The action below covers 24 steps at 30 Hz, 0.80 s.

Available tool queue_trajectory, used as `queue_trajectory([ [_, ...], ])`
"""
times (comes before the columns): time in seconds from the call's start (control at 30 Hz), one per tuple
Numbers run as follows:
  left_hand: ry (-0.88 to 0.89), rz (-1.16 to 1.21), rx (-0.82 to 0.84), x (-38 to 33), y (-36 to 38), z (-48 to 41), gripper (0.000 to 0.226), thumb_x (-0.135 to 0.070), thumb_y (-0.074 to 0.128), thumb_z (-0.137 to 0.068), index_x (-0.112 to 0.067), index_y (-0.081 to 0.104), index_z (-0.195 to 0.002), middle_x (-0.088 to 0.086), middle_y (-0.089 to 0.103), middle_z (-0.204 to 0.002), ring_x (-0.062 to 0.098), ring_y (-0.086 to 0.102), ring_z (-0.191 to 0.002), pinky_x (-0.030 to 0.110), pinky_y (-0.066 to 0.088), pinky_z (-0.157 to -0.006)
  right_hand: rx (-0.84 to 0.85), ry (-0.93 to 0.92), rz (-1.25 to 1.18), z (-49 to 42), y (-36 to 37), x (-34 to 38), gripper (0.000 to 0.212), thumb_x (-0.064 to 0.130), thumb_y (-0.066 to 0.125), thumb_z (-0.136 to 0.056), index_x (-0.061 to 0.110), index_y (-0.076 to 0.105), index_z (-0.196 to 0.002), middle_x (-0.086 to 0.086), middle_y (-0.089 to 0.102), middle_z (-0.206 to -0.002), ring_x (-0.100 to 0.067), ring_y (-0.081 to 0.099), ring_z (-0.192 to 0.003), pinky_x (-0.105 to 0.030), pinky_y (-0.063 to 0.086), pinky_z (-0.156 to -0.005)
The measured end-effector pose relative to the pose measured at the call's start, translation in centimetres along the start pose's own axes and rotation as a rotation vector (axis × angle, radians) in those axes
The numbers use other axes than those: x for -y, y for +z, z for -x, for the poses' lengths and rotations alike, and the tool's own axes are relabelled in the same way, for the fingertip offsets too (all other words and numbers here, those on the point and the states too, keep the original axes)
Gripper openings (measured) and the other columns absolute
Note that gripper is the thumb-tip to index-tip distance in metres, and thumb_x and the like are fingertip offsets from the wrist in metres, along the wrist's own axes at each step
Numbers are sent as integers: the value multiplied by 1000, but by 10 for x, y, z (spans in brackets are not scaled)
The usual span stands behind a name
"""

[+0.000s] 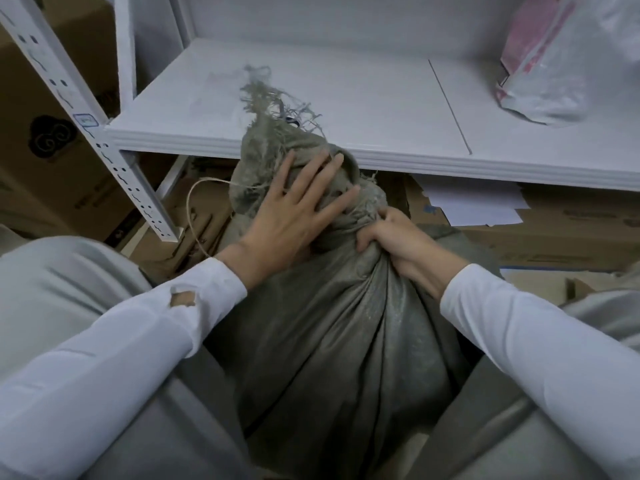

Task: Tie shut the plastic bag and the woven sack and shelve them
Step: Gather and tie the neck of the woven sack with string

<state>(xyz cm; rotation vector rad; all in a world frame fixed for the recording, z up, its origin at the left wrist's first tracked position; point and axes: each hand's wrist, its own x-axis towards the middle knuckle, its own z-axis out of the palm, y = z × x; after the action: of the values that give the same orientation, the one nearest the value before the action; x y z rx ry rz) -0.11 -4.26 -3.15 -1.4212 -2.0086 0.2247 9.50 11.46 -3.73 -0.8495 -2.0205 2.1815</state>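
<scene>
While the right hand (391,242) clenches the gathered neck of the woven sack (332,327) at frame centre, the left hand (294,206) lies spread on its top. Tying is underway; the loose cord (194,216) needs wrapping. The plastic bag (561,60) sits shelved upper right.

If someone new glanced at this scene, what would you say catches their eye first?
Probably the big grey woven sack filling the centre, its neck gripped by the right hand while the left hand lies open across the frayed top. Next, the white shelf behind it, with a plastic bag at its right end.
</scene>
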Motion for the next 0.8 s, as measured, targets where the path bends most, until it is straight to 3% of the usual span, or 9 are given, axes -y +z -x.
queue_trajectory([
  [0.1, -58, -17, -25, 9, 3, -3, 63, -22, 44, -89, -24, 26, -150, 22, 27, -153, 41, 24, -142, 66, 20, -110, 178, 42, 3, 5, 2, 1, 63, -17, 60, -51, -5, 63, -113, -26, 68, -110, -40, 66, -102, -52, 54, -89],
  [0.17, -28, -55, -42, 17, 6, -4, 61, -20, 45, -90, -24, 28, -149, 19, 37, -149, 39, 32, -139, 69, 19, -109, 244, 72, -48, 7, -1, 4, 59, -17, 66, -60, -2, 61, -118, -20, 70, -109, -33, 68, -100, -41, 58, -83],
  [0.27, -17, -38, -187, 26, 7, -6, 36, -14, 45, -93, -18, 57, -127, 8, 65, -113, 29, 61, -106, 70, 26, -105, 291, 64, -198, 15, 1, 15, 48, 4, 71, -68, 3, 63, -115, -12, 74, -101, -23, 72, -90, -31, 59, -72],
  [0.33, -33, -24, -320, 27, 0, -12, 23, -12, 48, -94, -17, 68, -104, 3, 67, -88, 26, 64, -82, 66, 32, -104, 244, 16, -190, 16, 5, 19, 53, 14, 77, -64, 8, 63, -114, -9, 74, -102, -22, 71, -94, -32, 58, -77],
  [0.4, -45, 6, -451, 24, -7, -18, 18, -11, 53, -92, -18, 71, -93, 1, 67, -79, 24, 63, -74, 62, 36, -103, 205, -72, -99, 16, 7, 21, 57, 15, 83, -59, 13, 64, -113, -6, 74, -106, -22, 70, -101, -36, 57, -86],
  [0.47, -47, 52, -552, 19, -10, -23, 17, -11, 57, -90, -18, 73, -93, 1, 70, -84, 24, 66, -79, 59, 38, -102, 208, -137, -67, 17, 8, 23, 58, 4, 83, -63, 8, 63, -117, -12, 71, -112, -26, 68, -105, -41, 54, -92],
  [0.6, -52, 66, -664, 17, -17, -29, 39, -16, 69, -85, -16, 64, -124, 12, 61, -129, 26, 53, -125, 50, 33, -109, 188, -209, -195, 19, 4, 29, 46, -23, 60, -71, -3, 62, -113, -25, 65, -116, -39, 63, -108, -50, 50, -97],
  [0.67, -73, 55, -712, 20, -18, -29, 61, -17, 73, -82, -17, 47, -137, 15, 48, -141, 26, 38, -137, 46, 29, -113, 159, -194, -350, 15, -3, 31, 48, -22, 56, -68, -7, 62, -113, -29, 62, -119, -45, 60, -111, -57, 46, -100],
  [0.8, -45, -24, -682, 25, -9, -23, 75, -6, 68, -82, -19, 31, -145, 13, 31, -149, 22, 17, -146, 47, 24, -115, 144, -46, -560, 10, -15, 33, 65, -3, 53, -65, -7, 53, -129, -28, 56, -131, -45, 55, -119, -58, 39, -106],
])
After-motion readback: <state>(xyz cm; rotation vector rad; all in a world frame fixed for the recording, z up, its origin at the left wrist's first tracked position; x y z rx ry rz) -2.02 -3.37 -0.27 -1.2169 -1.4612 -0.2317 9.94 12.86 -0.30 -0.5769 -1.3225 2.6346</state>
